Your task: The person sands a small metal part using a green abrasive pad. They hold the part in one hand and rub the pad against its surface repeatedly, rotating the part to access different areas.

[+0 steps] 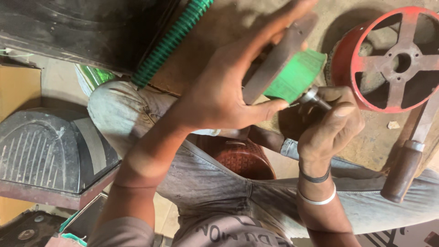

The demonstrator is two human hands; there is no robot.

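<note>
Gripping a flat dark block (274, 57) with a green pad (297, 75) on its underside, the left hand (224, 91) has its fingers wrapped over the top edge and its thumb pressed along the lower edge, clamped firmly. The right hand (331, 130) is closed around a small metal tool (313, 97), whose tip touches the green pad. Both hands work just above the person's lap, over grey trousers (219, 178). Beside the right hand sits a red spoked wheel (388, 59) on a dusty bench (366, 146), with a wooden-handled tool (404, 169) lying near it. A green ribbed hose (171, 41) runs diagonally behind the left hand.
</note>
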